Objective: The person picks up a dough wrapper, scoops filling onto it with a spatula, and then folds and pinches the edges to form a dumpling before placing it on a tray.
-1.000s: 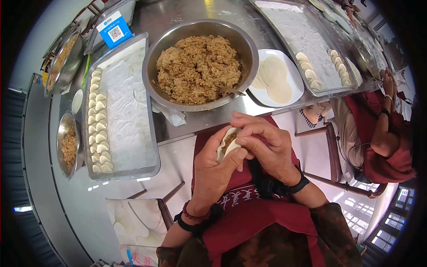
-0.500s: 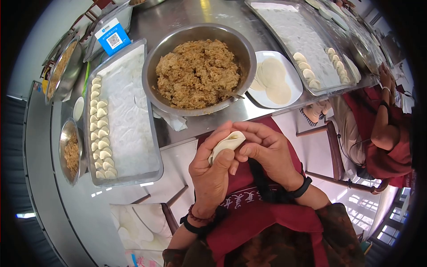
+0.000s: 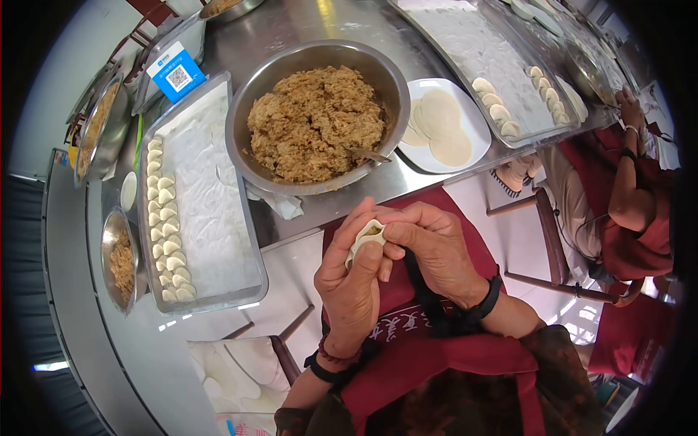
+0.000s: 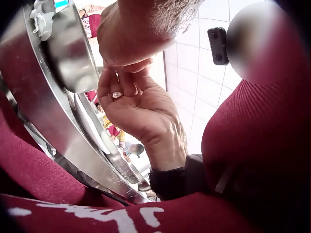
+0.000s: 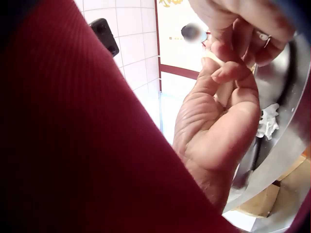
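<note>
A dumpling (image 3: 358, 247) is held above the apron, in front of the table edge. Its pale dough is folded up, with brown filling showing through a gap at the upper end. My left hand (image 3: 347, 283) cradles it, fingers behind and thumb across the near side. The right hand (image 3: 438, 251) pinches the dough at its right end between thumb and fingers. From the right wrist, a strip of dough (image 5: 224, 92) shows between the left fingers. In the left wrist view the dumpling is hidden behind the hands.
A steel bowl (image 3: 240, 156) of brown filling, with a spoon handle (image 3: 372, 155), stands at the table's front. Wrappers (image 3: 445, 120) lie on a white plate (image 3: 476, 149). Dumplings line the left tray (image 3: 211, 240) and right tray (image 3: 472, 51). Another person's arm (image 3: 631, 189) is at right.
The right thumb and fingers come off the dumpling, then return to pinch its right end. The dough goes from spread open around its filling to folded, with a smaller gap.
</note>
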`<act>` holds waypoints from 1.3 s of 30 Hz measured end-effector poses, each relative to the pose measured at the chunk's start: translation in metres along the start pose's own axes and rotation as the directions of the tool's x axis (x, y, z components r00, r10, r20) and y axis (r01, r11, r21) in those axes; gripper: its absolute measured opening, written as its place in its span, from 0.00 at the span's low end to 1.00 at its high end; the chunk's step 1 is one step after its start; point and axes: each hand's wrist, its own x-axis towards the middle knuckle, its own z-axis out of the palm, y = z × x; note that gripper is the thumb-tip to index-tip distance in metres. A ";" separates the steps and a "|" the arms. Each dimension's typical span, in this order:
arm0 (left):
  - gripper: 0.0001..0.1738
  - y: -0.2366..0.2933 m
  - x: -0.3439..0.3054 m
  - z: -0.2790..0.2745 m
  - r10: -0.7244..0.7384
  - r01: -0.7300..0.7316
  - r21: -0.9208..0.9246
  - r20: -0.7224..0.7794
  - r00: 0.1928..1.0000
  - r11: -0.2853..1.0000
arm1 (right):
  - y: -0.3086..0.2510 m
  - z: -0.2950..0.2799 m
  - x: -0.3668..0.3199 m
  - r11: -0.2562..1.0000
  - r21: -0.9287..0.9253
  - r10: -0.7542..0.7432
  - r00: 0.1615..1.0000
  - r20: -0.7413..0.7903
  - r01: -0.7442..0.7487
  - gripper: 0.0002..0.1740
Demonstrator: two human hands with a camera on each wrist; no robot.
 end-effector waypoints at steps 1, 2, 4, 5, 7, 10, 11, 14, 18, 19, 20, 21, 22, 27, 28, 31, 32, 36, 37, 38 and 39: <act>0.22 0.001 0.000 0.001 0.000 0.000 -0.001 0.000 1.000 1.000 | 0.000 0.000 0.001 1.000 -0.012 -0.015 1.000 0.006 0.015 0.10; 0.23 0.001 0.001 0.002 0.001 -0.001 -0.002 0.000 1.000 1.000 | -0.001 0.001 0.001 1.000 0.002 -0.006 1.000 0.011 0.006 0.10; 0.23 0.000 0.001 0.001 -0.028 0.028 -0.006 -0.036 0.999 1.000 | -0.006 0.004 0.002 0.999 0.030 0.013 1.000 0.023 -0.013 0.09; 0.23 0.000 0.001 0.001 -0.044 0.043 -0.008 -0.054 0.998 0.999 | -0.006 0.005 0.002 0.999 0.047 0.010 1.000 0.029 -0.012 0.09; 0.23 0.000 0.001 0.004 -0.012 0.012 0.004 -0.047 0.999 1.000 | -0.007 0.005 0.003 0.997 0.081 0.005 0.999 0.039 -0.009 0.08; 0.23 0.001 0.003 0.009 0.031 -0.030 0.048 -0.017 0.999 0.998 | -0.005 -0.002 0.004 0.996 0.091 0.019 0.998 0.067 -0.025 0.08; 0.23 0.001 0.004 0.010 0.044 -0.044 0.066 -0.003 0.999 0.997 | -0.003 -0.007 0.005 0.996 0.084 -0.002 0.995 0.099 -0.007 0.08; 0.22 -0.004 0.001 -0.001 0.010 -0.014 0.120 0.036 0.999 0.993 | 0.001 -0.015 0.005 0.998 -0.009 -0.065 0.989 0.133 0.067 0.09; 0.26 0.005 -0.001 0.002 -0.127 0.123 0.133 0.025 0.992 0.984 | -0.003 -0.012 0.006 0.966 -0.220 -0.126 0.991 0.048 0.134 0.09; 0.28 0.009 0.000 0.006 -0.143 0.141 0.131 0.013 0.990 0.981 | -0.007 -0.011 0.006 0.975 -0.205 -0.076 0.996 0.049 0.084 0.09; 0.29 0.012 0.001 0.008 -0.160 0.159 0.128 0.002 0.987 0.979 | -0.011 -0.009 0.006 0.981 -0.190 -0.024 0.998 0.050 0.034 0.08; 0.30 0.011 0.001 0.007 -0.167 0.163 0.124 0.018 0.986 0.979 | -0.017 -0.010 0.004 0.988 -0.140 0.079 0.994 0.073 -0.068 0.08; 0.31 0.010 0.001 0.005 -0.173 0.168 0.119 0.033 0.984 0.979 | -0.017 -0.012 0.004 0.989 -0.095 0.121 0.987 0.105 -0.111 0.08; 0.31 0.005 0.000 -0.002 -0.206 0.197 0.124 0.065 0.976 0.972 | -0.011 -0.017 0.003 0.998 0.006 0.068 0.985 0.157 -0.070 0.08; 0.31 0.004 0.000 -0.001 -0.204 0.195 0.118 0.068 0.977 0.974 | -0.010 -0.016 0.002 0.999 -0.004 0.041 0.990 0.134 -0.041 0.09; 0.30 0.002 0.001 -0.003 -0.185 0.178 0.088 0.082 0.979 0.980 | -0.001 -0.022 0.004 1.000 -0.017 0.011 0.994 0.107 -0.009 0.09; 0.30 0.002 0.000 -0.004 -0.177 0.170 0.076 0.086 0.981 0.982 | -0.004 -0.020 0.004 0.999 -0.005 0.044 0.991 0.127 -0.043 0.09; 0.28 0.007 0.001 -0.002 -0.193 0.184 0.113 0.075 0.978 0.976 | -0.015 -0.014 0.002 0.988 -0.098 0.126 0.987 0.104 -0.116 0.07; 0.28 0.007 0.001 -0.003 -0.194 0.183 0.131 0.081 0.978 0.974 | -0.015 -0.014 0.002 0.985 -0.135 0.125 0.987 0.100 -0.111 0.07; 0.27 0.006 0.001 -0.004 -0.196 0.182 0.148 0.086 0.977 0.972 | -0.015 -0.015 0.003 0.979 -0.172 0.123 0.988 0.096 -0.106 0.07; 0.26 0.008 0.001 -0.004 -0.218 0.199 0.180 0.091 0.972 0.963 | -0.014 -0.017 0.004 0.978 -0.189 0.114 0.986 0.120 -0.090 0.09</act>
